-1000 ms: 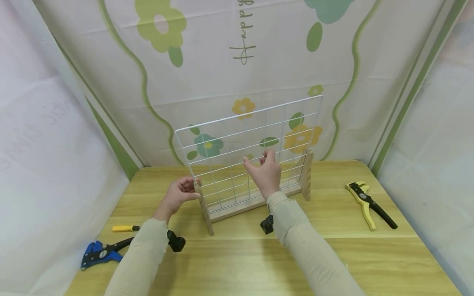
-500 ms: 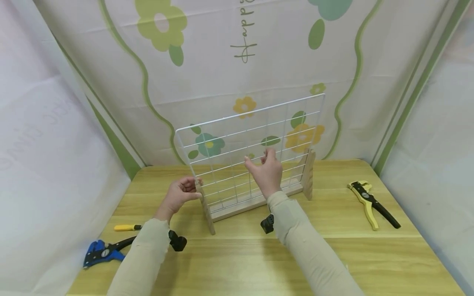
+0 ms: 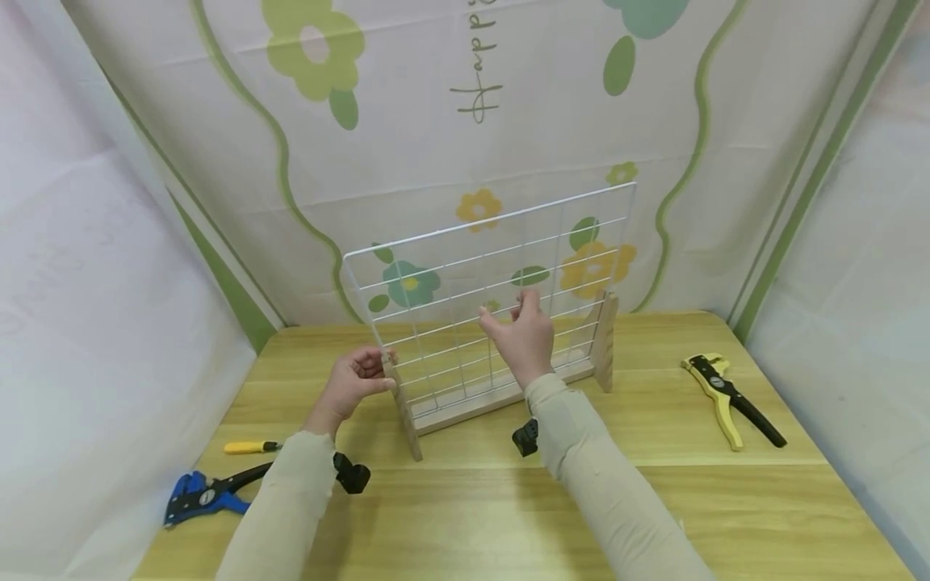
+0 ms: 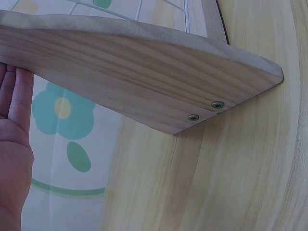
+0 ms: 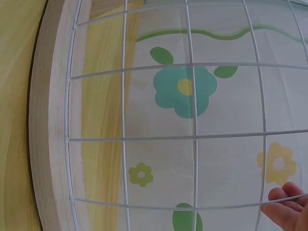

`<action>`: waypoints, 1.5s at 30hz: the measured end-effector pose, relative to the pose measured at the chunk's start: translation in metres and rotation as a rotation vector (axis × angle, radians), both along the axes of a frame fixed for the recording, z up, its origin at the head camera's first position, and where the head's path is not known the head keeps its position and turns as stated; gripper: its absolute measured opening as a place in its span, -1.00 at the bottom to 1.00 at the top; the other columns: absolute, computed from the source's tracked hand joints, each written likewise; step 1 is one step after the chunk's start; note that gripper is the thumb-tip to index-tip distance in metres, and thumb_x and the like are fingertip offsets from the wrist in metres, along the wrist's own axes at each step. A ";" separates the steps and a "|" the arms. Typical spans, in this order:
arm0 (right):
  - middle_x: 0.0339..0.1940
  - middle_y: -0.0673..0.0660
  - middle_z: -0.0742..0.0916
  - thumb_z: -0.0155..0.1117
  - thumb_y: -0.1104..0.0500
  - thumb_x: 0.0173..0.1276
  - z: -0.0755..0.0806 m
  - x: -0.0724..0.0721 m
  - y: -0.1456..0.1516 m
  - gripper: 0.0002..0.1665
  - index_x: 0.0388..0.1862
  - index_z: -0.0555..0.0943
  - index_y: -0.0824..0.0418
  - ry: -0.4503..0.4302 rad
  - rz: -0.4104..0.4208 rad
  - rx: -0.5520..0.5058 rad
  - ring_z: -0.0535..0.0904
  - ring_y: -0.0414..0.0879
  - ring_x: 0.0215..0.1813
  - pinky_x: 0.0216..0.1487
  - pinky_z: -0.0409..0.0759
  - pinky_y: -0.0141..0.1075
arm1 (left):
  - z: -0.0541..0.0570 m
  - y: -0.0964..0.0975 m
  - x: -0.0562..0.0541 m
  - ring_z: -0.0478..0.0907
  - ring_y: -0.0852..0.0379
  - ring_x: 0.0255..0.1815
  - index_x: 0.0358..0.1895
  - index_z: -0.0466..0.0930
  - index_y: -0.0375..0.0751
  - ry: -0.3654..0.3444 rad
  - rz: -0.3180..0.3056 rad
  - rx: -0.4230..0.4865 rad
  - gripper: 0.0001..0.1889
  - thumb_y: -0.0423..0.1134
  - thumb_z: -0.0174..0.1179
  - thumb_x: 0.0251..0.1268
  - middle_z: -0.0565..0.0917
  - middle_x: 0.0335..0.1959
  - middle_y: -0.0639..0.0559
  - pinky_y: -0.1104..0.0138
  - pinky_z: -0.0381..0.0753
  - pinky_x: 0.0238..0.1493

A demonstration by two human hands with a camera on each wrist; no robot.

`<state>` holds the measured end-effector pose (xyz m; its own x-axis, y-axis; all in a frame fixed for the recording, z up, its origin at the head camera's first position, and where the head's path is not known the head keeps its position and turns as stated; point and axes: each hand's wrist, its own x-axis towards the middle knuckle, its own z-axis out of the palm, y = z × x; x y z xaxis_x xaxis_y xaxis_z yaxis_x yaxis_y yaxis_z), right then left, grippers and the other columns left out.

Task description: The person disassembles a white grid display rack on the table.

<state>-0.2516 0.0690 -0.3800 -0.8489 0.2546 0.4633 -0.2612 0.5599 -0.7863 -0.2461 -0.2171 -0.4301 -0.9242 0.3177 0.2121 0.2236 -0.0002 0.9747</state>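
Note:
A white wire grid panel [image 3: 494,258] stands upright in a wooden stand [image 3: 501,401] on the table. In the head view my left hand [image 3: 347,387] holds the upper part of the stand's left side piece, its thumb in front. The left wrist view shows that side piece [image 4: 130,67] close up, with two screws [image 4: 217,104] and the left hand [image 4: 14,130] against its edge. My right hand [image 3: 525,335] grips the middle of the grid with curled fingers, thumb held apart. In the right wrist view, a wire crosses in front of the right fingers [image 5: 286,211].
Yellow-and-black wire strippers [image 3: 726,399] lie on the right of the wooden table [image 3: 450,516]. At left are blue-and-black wire strippers [image 3: 207,494], partly behind the left sleeve, and a yellow-handled tool [image 3: 247,447]. A flower-printed cloth [image 3: 407,145] hangs behind.
Both hands and the rack keep their places. Only the head view has shifted slightly.

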 end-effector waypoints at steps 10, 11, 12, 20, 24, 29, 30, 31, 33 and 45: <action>-0.50 0.18 0.59 0.32 -0.17 0.06 0.010 -0.002 0.004 -0.37 -0.16 0.36 0.28 0.030 -0.011 0.002 0.42 -0.04 -0.56 -0.62 0.38 -0.31 | -0.001 0.000 0.000 0.61 0.30 -0.11 -0.19 0.61 -0.05 0.011 -0.002 0.053 -0.56 -0.66 0.25 -0.09 0.69 -0.14 0.22 0.45 0.57 -0.04; -0.49 0.19 0.59 0.32 -0.17 0.06 0.011 -0.003 0.004 -0.37 -0.16 0.36 0.28 0.034 -0.012 0.003 0.43 -0.04 -0.55 -0.62 0.38 -0.31 | -0.001 0.000 0.000 0.61 0.30 -0.11 -0.17 0.60 -0.09 0.009 0.001 0.052 -0.57 -0.66 0.25 -0.09 0.69 -0.15 0.23 0.45 0.57 -0.04; -0.49 0.19 0.59 0.32 -0.17 0.06 0.011 -0.003 0.004 -0.37 -0.16 0.36 0.27 0.032 -0.014 0.005 0.43 -0.04 -0.55 -0.61 0.38 -0.31 | -0.001 0.001 0.000 0.61 0.30 -0.10 -0.16 0.60 -0.12 0.006 0.001 0.048 -0.59 -0.65 0.25 -0.08 0.69 -0.15 0.23 0.45 0.57 -0.04; -0.53 0.18 0.56 0.33 -0.12 0.07 0.010 -0.004 0.002 -0.43 -0.21 0.35 0.26 0.074 -0.030 0.017 0.40 -0.05 -0.55 -0.60 0.33 -0.31 | 0.000 0.002 0.000 0.61 0.30 -0.11 -0.07 0.51 -0.46 -0.004 0.005 0.036 -0.61 -0.65 0.24 -0.08 0.68 -0.17 0.26 0.45 0.57 -0.03; -0.55 0.18 0.55 0.34 -0.12 0.05 0.010 -0.005 0.002 -0.43 -0.21 0.35 0.27 0.092 -0.037 0.026 0.38 -0.06 -0.57 -0.60 0.30 -0.31 | -0.001 0.002 0.000 0.60 0.31 -0.10 -0.10 0.58 -0.26 -0.009 0.003 0.040 -0.60 -0.65 0.24 -0.07 0.68 -0.17 0.28 0.46 0.56 -0.03; -0.53 0.19 0.57 0.33 -0.13 0.05 0.011 -0.003 0.002 -0.42 -0.20 0.36 0.26 0.068 -0.029 0.007 0.39 -0.05 -0.56 -0.60 0.31 -0.32 | -0.002 0.001 0.001 0.60 0.31 -0.10 -0.13 0.60 -0.10 -0.010 0.004 0.037 -0.57 -0.63 0.25 -0.07 0.68 -0.17 0.27 0.45 0.56 -0.03; -0.52 0.21 0.58 0.33 -0.13 0.05 0.011 -0.002 0.001 -0.42 -0.20 0.36 0.26 0.065 -0.026 0.002 0.39 -0.05 -0.56 -0.60 0.31 -0.31 | -0.002 0.002 0.001 0.60 0.30 -0.11 -0.12 0.60 -0.13 -0.009 0.007 0.036 -0.58 -0.63 0.25 -0.07 0.68 -0.18 0.26 0.45 0.56 -0.02; -0.51 0.22 0.58 0.33 -0.13 0.05 0.011 -0.002 0.001 -0.41 -0.20 0.36 0.27 0.061 -0.023 -0.002 0.39 -0.04 -0.56 -0.61 0.32 -0.31 | -0.002 0.002 0.001 0.60 0.30 -0.11 -0.12 0.59 -0.17 -0.012 0.010 0.036 -0.58 -0.64 0.25 -0.08 0.68 -0.18 0.26 0.45 0.56 -0.02; -0.49 0.24 0.60 0.34 -0.14 0.05 0.012 -0.001 0.001 -0.40 -0.19 0.36 0.27 0.053 -0.021 -0.011 0.40 -0.04 -0.55 -0.60 0.33 -0.31 | -0.003 0.002 0.001 0.61 0.30 -0.11 -0.09 0.58 -0.26 -0.012 0.011 0.039 -0.59 -0.65 0.24 -0.07 0.69 -0.18 0.25 0.45 0.56 -0.02; -0.53 0.12 0.53 0.34 -0.13 0.05 0.015 -0.001 0.003 -0.42 -0.21 0.34 0.24 0.069 -0.017 -0.020 0.37 -0.06 -0.57 -0.62 0.31 -0.31 | -0.006 0.001 0.000 0.61 0.29 -0.10 -0.16 0.61 0.02 0.005 -0.007 0.059 -0.53 -0.64 0.25 -0.08 0.70 -0.14 0.10 0.45 0.56 -0.02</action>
<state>-0.2529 0.0716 -0.3654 -0.8102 0.2790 0.5155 -0.3059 0.5490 -0.7778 -0.2462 -0.2166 -0.4361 -0.9207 0.3112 0.2355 0.2284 -0.0597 0.9717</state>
